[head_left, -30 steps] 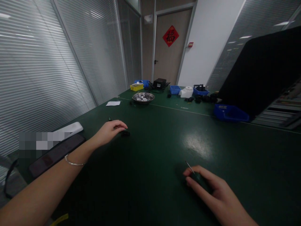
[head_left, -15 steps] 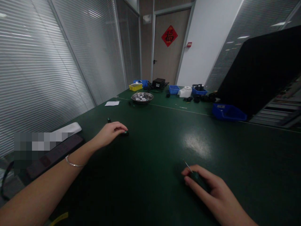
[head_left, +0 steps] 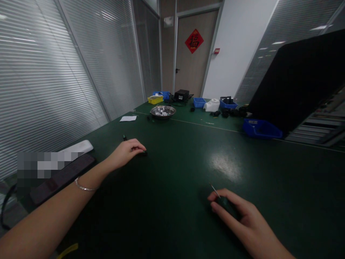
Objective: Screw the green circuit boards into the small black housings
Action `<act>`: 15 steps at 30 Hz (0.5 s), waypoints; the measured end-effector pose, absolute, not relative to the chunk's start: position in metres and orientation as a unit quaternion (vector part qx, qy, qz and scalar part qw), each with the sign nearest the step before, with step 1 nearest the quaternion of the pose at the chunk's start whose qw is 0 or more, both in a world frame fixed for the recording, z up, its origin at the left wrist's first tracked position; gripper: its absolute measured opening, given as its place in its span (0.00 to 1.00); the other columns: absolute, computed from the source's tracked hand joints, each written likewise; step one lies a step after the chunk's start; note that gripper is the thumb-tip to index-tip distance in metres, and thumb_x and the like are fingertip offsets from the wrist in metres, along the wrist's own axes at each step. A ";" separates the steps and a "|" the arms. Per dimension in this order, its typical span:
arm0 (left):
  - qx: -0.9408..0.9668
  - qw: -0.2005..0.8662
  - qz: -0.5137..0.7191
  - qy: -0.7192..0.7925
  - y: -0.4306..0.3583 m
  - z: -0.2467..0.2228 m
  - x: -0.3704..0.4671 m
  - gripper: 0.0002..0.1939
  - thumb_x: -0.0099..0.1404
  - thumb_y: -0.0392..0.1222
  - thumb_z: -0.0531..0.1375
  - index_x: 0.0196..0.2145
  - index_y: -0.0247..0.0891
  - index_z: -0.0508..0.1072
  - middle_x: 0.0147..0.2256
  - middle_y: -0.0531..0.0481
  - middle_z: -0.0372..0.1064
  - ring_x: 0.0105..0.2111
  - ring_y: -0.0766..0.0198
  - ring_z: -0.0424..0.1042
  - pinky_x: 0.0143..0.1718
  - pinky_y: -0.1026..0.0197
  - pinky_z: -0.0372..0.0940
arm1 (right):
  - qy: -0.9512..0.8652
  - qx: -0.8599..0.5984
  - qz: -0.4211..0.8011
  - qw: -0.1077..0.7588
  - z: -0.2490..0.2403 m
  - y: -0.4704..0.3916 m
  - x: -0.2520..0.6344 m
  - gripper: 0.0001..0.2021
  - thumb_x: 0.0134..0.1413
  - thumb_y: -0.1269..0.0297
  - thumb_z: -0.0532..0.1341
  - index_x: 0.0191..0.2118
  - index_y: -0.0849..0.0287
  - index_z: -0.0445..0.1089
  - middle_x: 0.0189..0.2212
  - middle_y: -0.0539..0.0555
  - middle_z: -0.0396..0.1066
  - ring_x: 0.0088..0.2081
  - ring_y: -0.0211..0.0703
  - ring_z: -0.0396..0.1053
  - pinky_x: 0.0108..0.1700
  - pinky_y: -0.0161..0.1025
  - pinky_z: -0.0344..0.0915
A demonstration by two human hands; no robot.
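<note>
My right hand (head_left: 242, 217) rests low on the right, its fingers wrapped round the dark handle of a screwdriver (head_left: 226, 207). The screwdriver's thin metal shaft points up and to the left. At the left, my left hand (head_left: 128, 153) is stretched forward over the green table, thumb and fingers closed on a small dark piece (head_left: 145, 153). Most of that piece is hidden under the fingertips, so its kind does not show. Another small dark object (head_left: 124, 137) sticks out just behind the left hand.
A metal bowl (head_left: 163, 112) with small pale parts stands further back, near a white paper (head_left: 128, 118). Blue bins (head_left: 261, 128), a yellow basket (head_left: 155, 100), a black box (head_left: 182, 95) and a white housing (head_left: 212, 105) line the far side. A large black panel (head_left: 299, 79) rises at right.
My left fingertips have lowered slightly over the small dark piece, covering more of it. The right hand and screwdriver stay where they were.
</note>
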State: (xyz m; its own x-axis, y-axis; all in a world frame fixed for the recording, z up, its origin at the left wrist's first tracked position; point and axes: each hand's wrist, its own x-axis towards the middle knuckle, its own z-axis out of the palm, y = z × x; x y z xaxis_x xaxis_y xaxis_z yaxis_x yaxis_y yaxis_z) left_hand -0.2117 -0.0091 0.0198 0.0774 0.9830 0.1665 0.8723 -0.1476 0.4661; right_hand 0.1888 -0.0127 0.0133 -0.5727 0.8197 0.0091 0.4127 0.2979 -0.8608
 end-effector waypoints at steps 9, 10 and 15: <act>0.721 0.131 0.223 0.643 -0.011 0.025 -0.209 0.11 0.67 0.42 0.56 0.40 0.41 0.78 0.40 0.48 0.72 0.39 0.59 0.72 0.42 0.57 0.66 | -0.783 -0.396 0.426 0.221 0.012 -0.012 0.190 0.09 0.58 0.58 0.57 0.38 0.53 0.72 0.36 0.52 0.77 0.41 0.47 0.76 0.42 0.37 0.72; 0.721 0.133 0.224 0.643 -0.011 0.026 -0.208 0.11 0.66 0.42 0.56 0.40 0.41 0.78 0.40 0.48 0.72 0.39 0.59 0.72 0.42 0.57 0.66 | -0.785 -0.396 0.423 0.221 0.012 -0.012 0.190 0.09 0.59 0.58 0.57 0.38 0.53 0.72 0.36 0.52 0.77 0.41 0.47 0.76 0.42 0.37 0.72; 0.703 0.136 0.233 0.658 -0.013 0.029 -0.205 0.12 0.66 0.44 0.56 0.42 0.39 0.78 0.40 0.47 0.73 0.37 0.58 0.72 0.39 0.57 0.66 | -0.782 -0.397 0.427 0.220 0.008 -0.012 0.192 0.08 0.59 0.59 0.57 0.39 0.53 0.71 0.38 0.51 0.77 0.42 0.46 0.76 0.44 0.36 0.71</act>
State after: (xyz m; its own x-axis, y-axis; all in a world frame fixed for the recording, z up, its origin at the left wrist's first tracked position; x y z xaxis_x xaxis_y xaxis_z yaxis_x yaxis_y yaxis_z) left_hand -0.2051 -0.0127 0.0286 0.0268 0.9885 0.1486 0.8616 -0.0982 0.4980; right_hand 0.1924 -0.0123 0.0082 -0.5883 0.8086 0.0064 0.4324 0.3212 -0.8426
